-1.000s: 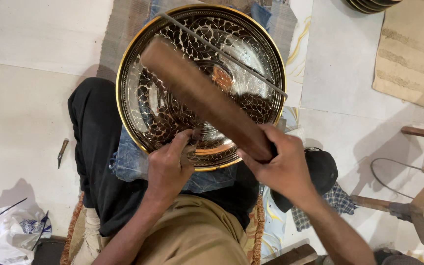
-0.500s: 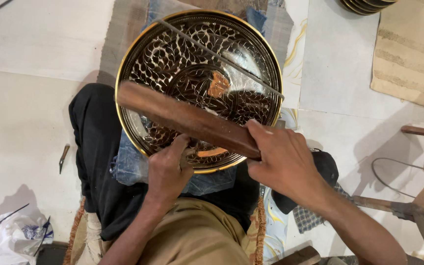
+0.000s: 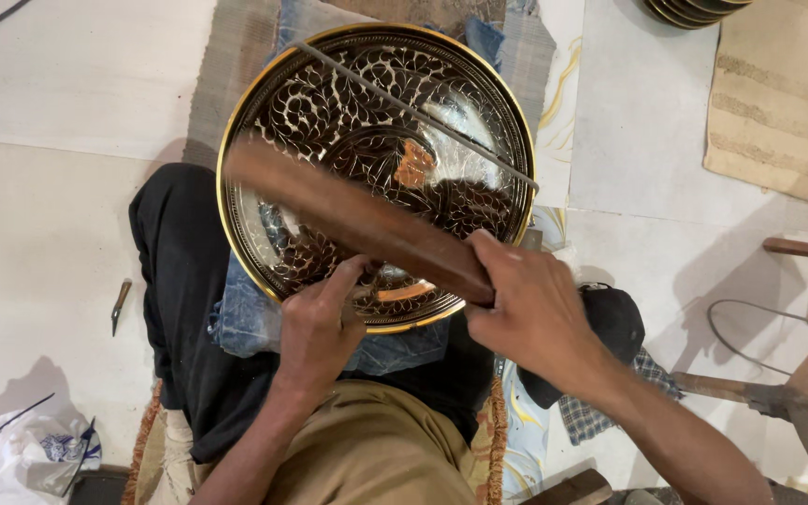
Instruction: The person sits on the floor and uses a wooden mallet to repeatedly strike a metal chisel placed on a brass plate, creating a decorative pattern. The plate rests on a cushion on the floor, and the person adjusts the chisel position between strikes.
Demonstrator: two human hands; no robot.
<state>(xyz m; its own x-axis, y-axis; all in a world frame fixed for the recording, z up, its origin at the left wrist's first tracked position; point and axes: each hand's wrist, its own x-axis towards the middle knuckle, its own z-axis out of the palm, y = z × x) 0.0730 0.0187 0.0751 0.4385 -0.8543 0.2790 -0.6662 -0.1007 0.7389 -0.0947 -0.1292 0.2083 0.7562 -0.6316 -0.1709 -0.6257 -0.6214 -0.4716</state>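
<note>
Left hand: my left hand (image 3: 315, 327) is pinched, fingertips pressing on the plate's near rim; whether it holds a small tool I cannot tell.
Right hand: my right hand (image 3: 530, 313) is clenched round the near end of the wooden mallet (image 3: 357, 217).
Mallet: a long brown stick, blurred, lying across the plate; stiff and fairly light, I judge; best gripped at the end.
Plate: the round engraved metal plate (image 3: 329, 103) rests on my lap over denim cloth (image 3: 236, 323); rigid, smooth, gold-rimmed, likely slippery and easily dented; steady it by the rim.
Contents: only a thin metal rod (image 3: 423, 117) lies across it.
Far: a stack of dishes (image 3: 689, 9) at the top edge.
</note>
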